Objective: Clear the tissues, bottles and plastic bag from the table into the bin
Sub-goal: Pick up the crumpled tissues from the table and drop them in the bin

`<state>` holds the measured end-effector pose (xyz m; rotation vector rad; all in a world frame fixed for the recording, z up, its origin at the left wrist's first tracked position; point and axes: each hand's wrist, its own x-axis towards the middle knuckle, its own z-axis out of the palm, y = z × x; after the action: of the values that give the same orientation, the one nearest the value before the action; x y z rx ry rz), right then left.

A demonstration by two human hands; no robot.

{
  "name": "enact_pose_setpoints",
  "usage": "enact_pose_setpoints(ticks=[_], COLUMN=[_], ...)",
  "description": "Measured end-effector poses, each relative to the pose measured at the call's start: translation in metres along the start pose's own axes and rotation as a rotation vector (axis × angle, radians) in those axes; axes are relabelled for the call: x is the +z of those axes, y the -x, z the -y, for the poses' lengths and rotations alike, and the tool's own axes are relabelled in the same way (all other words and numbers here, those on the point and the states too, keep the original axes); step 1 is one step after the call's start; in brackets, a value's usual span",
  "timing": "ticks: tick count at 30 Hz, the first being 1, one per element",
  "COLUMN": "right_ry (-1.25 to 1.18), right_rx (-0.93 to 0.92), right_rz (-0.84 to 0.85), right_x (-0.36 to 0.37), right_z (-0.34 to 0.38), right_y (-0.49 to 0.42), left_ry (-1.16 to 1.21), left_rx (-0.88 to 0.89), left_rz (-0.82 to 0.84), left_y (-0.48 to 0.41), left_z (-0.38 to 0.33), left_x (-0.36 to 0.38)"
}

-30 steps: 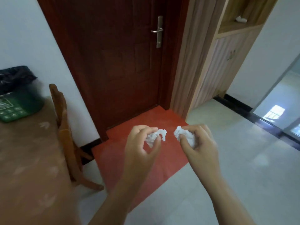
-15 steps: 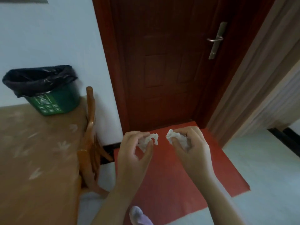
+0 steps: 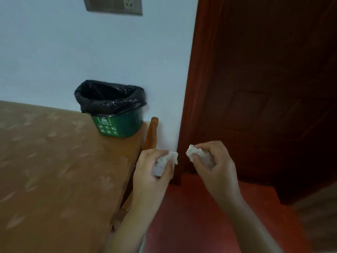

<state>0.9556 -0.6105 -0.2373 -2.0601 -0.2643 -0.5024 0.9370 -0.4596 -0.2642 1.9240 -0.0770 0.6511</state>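
The left hand [image 3: 152,172] pinched a crumpled white tissue wad [image 3: 165,162] between thumb and curled fingers, its loose end pointing up and right. The right hand [image 3: 214,166] gripped a second crumpled white tissue [image 3: 196,154], tip pointing left. The small green bin with black liner [image 3: 113,112] stood far left on the brown patterned table [image 3: 54,170].

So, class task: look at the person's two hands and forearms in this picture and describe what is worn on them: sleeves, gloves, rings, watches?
Nothing is worn on either. The left hand and right hand are bare, with no gloves, and no rings or watch that show. Both forearms are uncovered down to the picture's bottom edge, so no sleeve appears. No markings or bands show on the wrists.
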Motion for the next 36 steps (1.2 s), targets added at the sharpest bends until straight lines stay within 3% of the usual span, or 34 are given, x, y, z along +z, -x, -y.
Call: enact_pose_setpoints(ticks=[19,26,36], right_ry=[-0.313,-0.384,-0.331], right_rx=[-0.278,-0.319,-0.325], right_rz=[0.431,0.584,0.651], right_x=[0.131,0.174,0.25], right_z=[-0.068,-0.063,-0.046], right_y=[-0.248,-0.287,-0.323], left_ry=[-0.338,-0.455,-0.497], left_rx=[-0.241,-0.319,-0.375], left_rz=[-0.528,-0.621,-0.631], left_y=[-0.178,-0.208,-0.26], left_z=[0.069,0.091,0.133], left_x=[0.051,0.039,-0.006])
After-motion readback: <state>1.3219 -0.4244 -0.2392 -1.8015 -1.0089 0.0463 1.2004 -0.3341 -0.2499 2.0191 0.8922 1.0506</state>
